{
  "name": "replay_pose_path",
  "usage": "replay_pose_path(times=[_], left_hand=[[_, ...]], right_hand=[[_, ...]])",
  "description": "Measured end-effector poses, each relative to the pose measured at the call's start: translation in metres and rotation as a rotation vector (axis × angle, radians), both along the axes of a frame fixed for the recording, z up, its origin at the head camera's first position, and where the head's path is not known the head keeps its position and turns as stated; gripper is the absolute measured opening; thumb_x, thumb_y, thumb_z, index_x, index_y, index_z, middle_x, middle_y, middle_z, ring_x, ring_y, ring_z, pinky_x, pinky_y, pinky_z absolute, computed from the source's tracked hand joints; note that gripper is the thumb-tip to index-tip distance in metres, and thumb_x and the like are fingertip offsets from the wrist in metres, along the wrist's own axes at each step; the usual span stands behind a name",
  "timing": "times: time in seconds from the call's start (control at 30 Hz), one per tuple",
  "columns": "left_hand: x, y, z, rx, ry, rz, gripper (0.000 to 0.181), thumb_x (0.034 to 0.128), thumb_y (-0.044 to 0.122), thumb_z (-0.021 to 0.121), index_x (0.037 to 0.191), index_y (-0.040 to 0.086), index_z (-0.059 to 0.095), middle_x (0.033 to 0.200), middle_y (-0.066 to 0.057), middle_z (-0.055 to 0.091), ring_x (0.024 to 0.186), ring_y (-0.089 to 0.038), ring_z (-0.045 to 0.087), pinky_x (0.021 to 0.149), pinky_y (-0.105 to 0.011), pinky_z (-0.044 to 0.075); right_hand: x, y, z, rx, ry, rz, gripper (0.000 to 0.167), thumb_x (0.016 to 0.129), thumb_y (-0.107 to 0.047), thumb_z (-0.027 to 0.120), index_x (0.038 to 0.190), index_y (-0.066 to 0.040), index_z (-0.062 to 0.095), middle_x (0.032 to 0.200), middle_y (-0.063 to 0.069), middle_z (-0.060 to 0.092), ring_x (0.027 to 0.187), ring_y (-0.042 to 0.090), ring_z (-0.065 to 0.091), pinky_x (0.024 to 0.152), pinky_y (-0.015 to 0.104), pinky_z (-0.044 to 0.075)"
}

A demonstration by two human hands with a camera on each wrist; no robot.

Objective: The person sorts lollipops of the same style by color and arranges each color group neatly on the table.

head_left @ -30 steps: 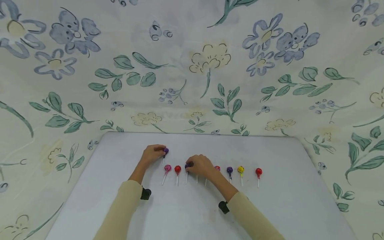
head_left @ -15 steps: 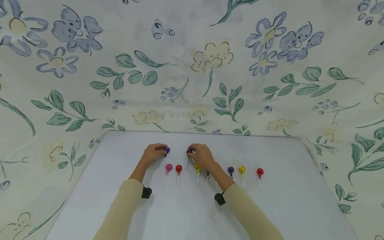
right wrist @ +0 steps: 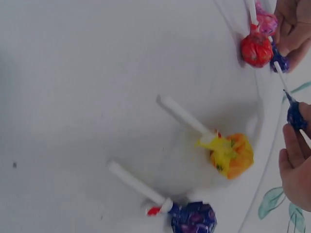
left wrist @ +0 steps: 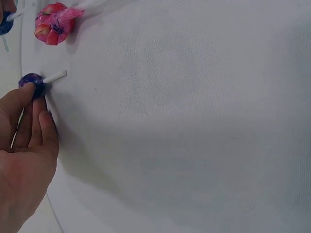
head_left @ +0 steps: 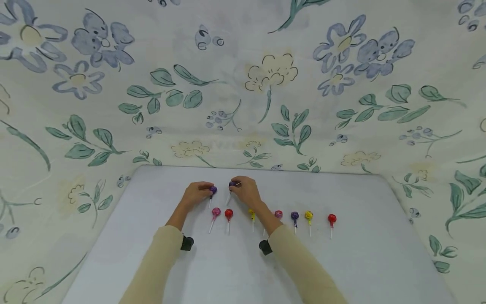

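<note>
The background is filled by floral cloth [head_left: 269,69], in front of which a white table [head_left: 353,270] is set. Left of the frame's centre, a purple lollipop [head_left: 213,190] is pinched by its head between the thumb and fingers of the left hand [head_left: 193,196]. Just to its right in the frame, a second purple lollipop [head_left: 232,185] is pinched the same way by the right hand [head_left: 247,192]; whether it is touching the tabletop cannot be told. The heads are probably gripped because more is offered to the fingertips there than by the thin sticks, which are left pointing toward the bottom of the frame.

Below the hands a loose row is laid: a pink lollipop [head_left: 216,212] and a red lollipop [head_left: 228,213] at the left, then, past a gap, a yellow lollipop [head_left: 252,214] and others toward the right. One, partly hidden by the right forearm, is shown as a purple-wrapped lollipop [right wrist: 193,221] in the right wrist view. The shared direction of the sticks seems meant for order and easy reach.
</note>
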State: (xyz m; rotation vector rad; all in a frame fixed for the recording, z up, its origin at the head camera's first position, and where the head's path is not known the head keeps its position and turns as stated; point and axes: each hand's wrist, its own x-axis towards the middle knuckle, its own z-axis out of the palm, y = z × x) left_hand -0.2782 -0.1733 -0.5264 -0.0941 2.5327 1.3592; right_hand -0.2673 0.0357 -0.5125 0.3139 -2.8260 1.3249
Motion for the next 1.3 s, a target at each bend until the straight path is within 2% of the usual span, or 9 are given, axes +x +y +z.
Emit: replay_pose_path(times=[0.27,0.43,0.53,0.83,1.13,1.3], left_hand=[[0.002,0.001,0.0,0.028,0.003,0.015,0.034,0.0994,0.005,0.056,0.133,0.0,0.061,0.139,-0.023,0.055,0.133,-0.04,0.045,0.11,-0.053,0.035],[0.004,0.002,0.001,0.053,0.001,0.026,0.035,0.0994,0.005,0.057,0.134,0.0,0.06,0.139,-0.023,0.055,0.133,-0.039,0.046,0.11,-0.052,0.035],[0.005,0.002,0.001,0.058,0.003,0.028,0.035,0.0998,0.006,0.057,0.134,0.0,0.06,0.139,-0.022,0.054,0.133,-0.039,0.045,0.111,-0.051,0.035],[0.003,0.002,0.001,0.071,0.041,0.024,0.036,0.0995,0.005,0.057,0.135,-0.004,0.058,0.134,-0.023,0.059,0.128,-0.038,0.051,0.108,-0.048,0.04],[0.006,0.001,0.0,0.105,0.033,0.032,0.036,0.0989,0.005,0.058,0.134,-0.004,0.059,0.133,-0.024,0.059,0.127,-0.038,0.052,0.108,-0.047,0.04],[0.008,0.002,0.0,0.108,0.037,0.036,0.036,0.0992,0.004,0.058,0.134,-0.004,0.059,0.134,-0.024,0.058,0.128,-0.038,0.051,0.108,-0.049,0.04]], right_hand=[[-0.003,-0.018,-0.008,-0.065,-0.09,-0.055,0.026,0.093,-0.013,0.072,0.119,-0.005,0.072,0.111,0.009,0.071,0.097,0.018,0.068,0.083,0.027,0.055],[-0.003,-0.023,-0.008,-0.016,-0.076,-0.06,0.026,0.094,-0.015,0.071,0.118,-0.006,0.072,0.114,0.008,0.072,0.104,0.022,0.066,0.09,0.034,0.053],[-0.002,-0.023,-0.009,0.006,-0.083,-0.053,0.026,0.094,-0.015,0.071,0.119,-0.007,0.072,0.115,0.007,0.071,0.107,0.023,0.066,0.092,0.035,0.052],[-0.003,-0.025,-0.01,-0.054,-0.135,-0.018,0.026,0.094,-0.012,0.068,0.12,-0.006,0.071,0.117,0.006,0.071,0.109,0.022,0.066,0.097,0.036,0.049],[-0.003,-0.029,-0.01,-0.006,-0.129,-0.013,0.025,0.093,-0.01,0.069,0.118,-0.008,0.073,0.113,0.004,0.073,0.103,0.02,0.067,0.095,0.033,0.049],[-0.005,-0.031,-0.011,0.008,-0.122,0.011,0.026,0.095,-0.008,0.066,0.12,-0.007,0.072,0.116,0.005,0.072,0.109,0.022,0.066,0.098,0.034,0.049]])
